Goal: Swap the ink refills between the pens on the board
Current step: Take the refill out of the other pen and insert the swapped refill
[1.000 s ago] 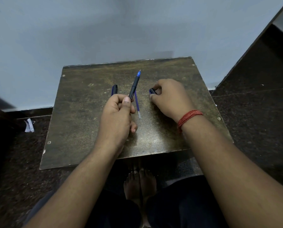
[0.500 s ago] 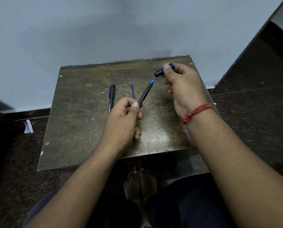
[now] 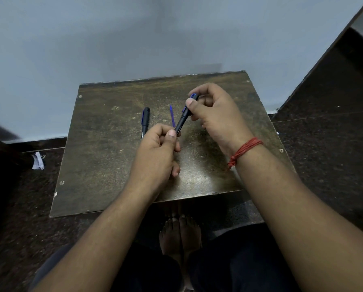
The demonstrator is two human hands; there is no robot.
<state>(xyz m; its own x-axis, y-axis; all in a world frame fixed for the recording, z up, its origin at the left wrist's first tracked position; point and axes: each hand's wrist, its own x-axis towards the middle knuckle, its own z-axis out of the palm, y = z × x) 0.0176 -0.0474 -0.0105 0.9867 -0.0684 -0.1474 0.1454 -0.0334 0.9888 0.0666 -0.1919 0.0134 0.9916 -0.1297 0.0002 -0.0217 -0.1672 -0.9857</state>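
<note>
Left hand (image 3: 157,148) pinches lower barrel of pen (image 3: 181,121), steadying it. Right hand (image 3: 214,114) grips pen's capped upper end, likely seating cap. Loose refill (image 3: 172,115) and second pen (image 3: 145,122) lie on board (image 3: 104,165), awaiting assembly.

Both hands hold one black pen (image 3: 181,121) slantwise above the board (image 3: 104,165). The left hand (image 3: 157,157) grips its lower end between thumb and fingers; the right hand (image 3: 216,114) pinches the upper end with the blue clip. A second black pen (image 3: 145,121) lies on the board to the left, and a loose blue refill (image 3: 172,116) lies between the two pens. A red thread (image 3: 244,150) circles the right wrist.
</note>
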